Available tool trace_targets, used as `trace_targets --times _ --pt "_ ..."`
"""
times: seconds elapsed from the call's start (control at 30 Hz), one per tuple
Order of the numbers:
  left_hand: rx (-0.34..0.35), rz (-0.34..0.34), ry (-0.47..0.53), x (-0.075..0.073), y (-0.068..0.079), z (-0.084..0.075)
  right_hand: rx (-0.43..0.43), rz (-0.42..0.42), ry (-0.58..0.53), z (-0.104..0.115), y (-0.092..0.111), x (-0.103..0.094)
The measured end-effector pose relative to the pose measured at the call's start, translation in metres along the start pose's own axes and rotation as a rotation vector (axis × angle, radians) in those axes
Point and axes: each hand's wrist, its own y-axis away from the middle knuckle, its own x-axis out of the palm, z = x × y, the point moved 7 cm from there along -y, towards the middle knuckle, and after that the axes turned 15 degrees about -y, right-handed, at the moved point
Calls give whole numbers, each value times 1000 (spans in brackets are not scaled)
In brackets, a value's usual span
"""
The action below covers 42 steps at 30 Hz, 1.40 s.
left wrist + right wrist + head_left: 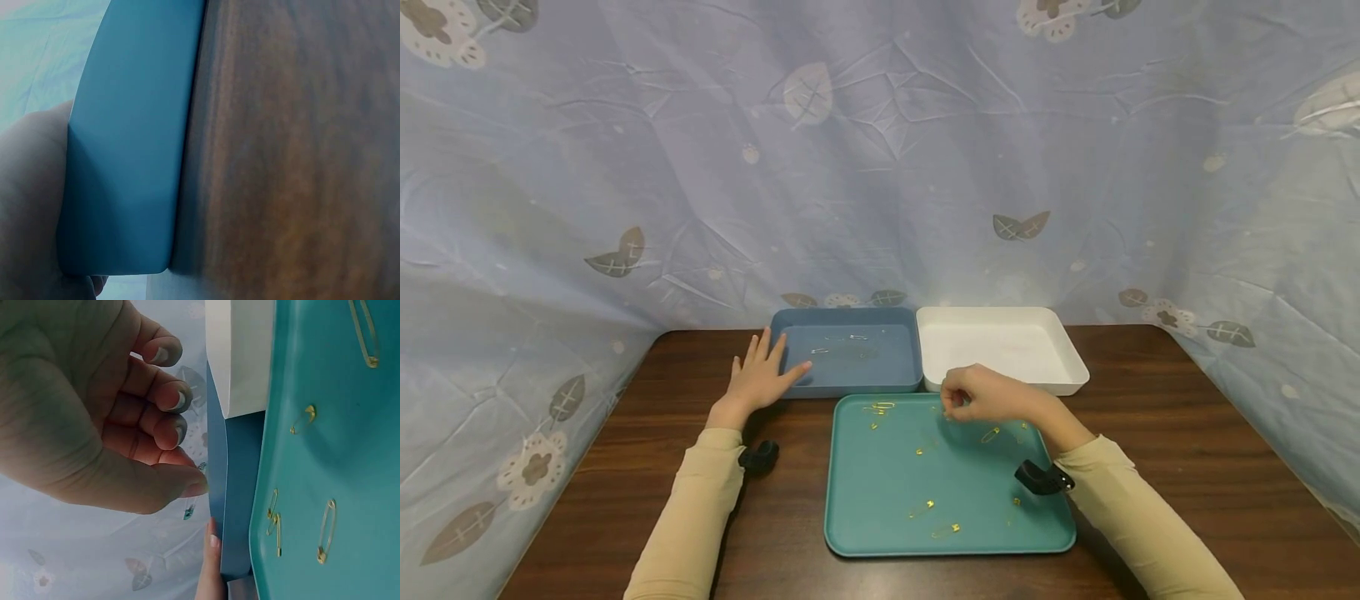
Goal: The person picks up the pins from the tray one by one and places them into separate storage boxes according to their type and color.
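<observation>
My left hand point(756, 385) rests at the left end of a blue tray point(850, 389), fingers spread over its rim. Several silver safety pins point(820, 351) lie inside that tray. Above the back of a green tray point(880, 475), my right hand point(988, 393) pinches a safety pin point(188, 513) between thumb and forefinger. This pin looks silver in the right wrist view, partly hidden by the thumb. Several gold safety pins point(325, 531) lie scattered over the green tray. In the left wrist view, the blue tray's side wall point(131, 144) covers most of the hand.
A white tray point(1000, 346) stands right of the blue one, both behind the green tray. Dark wooden table point(1187, 467) surrounds them. A patterned cloth point(880, 167) hangs behind the table. Black camera straps are on both wrists.
</observation>
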Motion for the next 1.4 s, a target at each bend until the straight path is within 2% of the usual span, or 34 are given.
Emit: trace_targets --times 0.5,0.9,1.07,1.2,1.4 --pt "-8 8 4 0 -1 0 -5 -65 50 -11 -45 -24" --pt "-15 21 14 1 -2 2 17 -118 127 -23 -81 -33" --pt "-14 18 16 0 -1 1 55 -148 166 -30 -96 -35" --pt "-13 18 20 1 -1 1 87 -155 120 -37 -105 -37" --pt "-15 17 23 1 0 1 76 -188 29 -41 -113 -42"
